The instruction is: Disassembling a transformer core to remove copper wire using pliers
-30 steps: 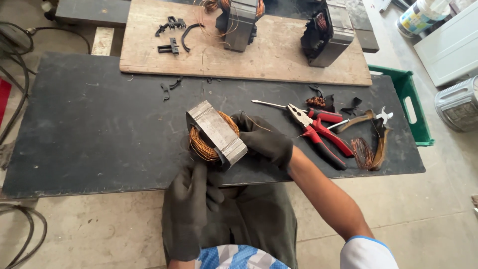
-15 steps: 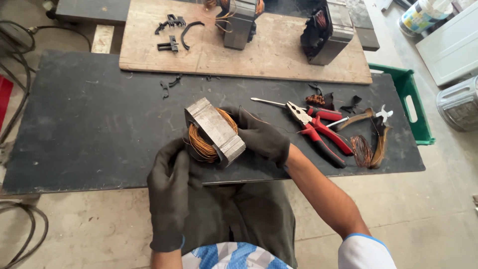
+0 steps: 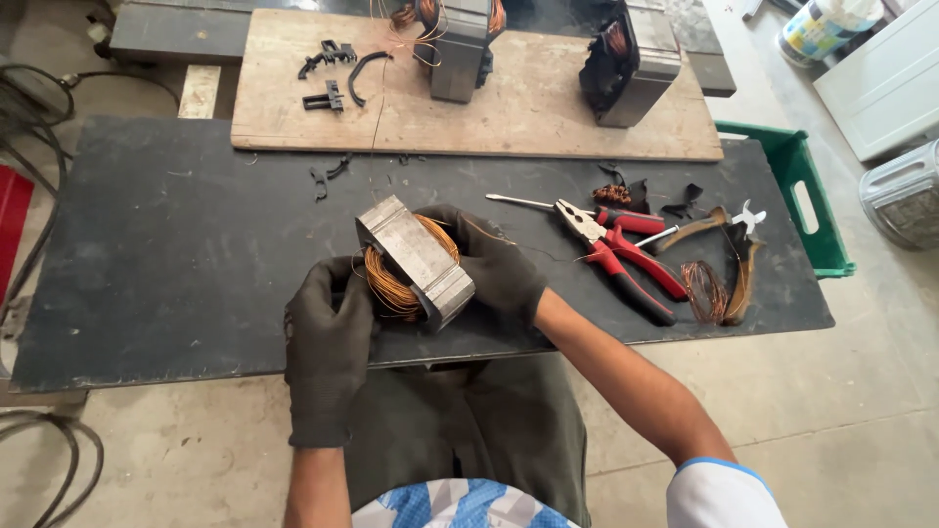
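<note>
Motor stator core [image 3: 416, 256] with copper winding sits at the counter's [image 3: 176, 254] near edge, long axis tilted upper-left to lower-right, gripped between left hand [image 3: 328, 342] and right hand [image 3: 494, 269], both equally close.

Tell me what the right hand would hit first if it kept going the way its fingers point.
The right hand points leftward across the motor stator it already grips, so the stator's copper winding comes first. Just beyond is the left hand, though depth is hard to judge.

Bright, even daylight with soft shadows, a sharp picture, slight wide-angle bending at the edges.
</note>
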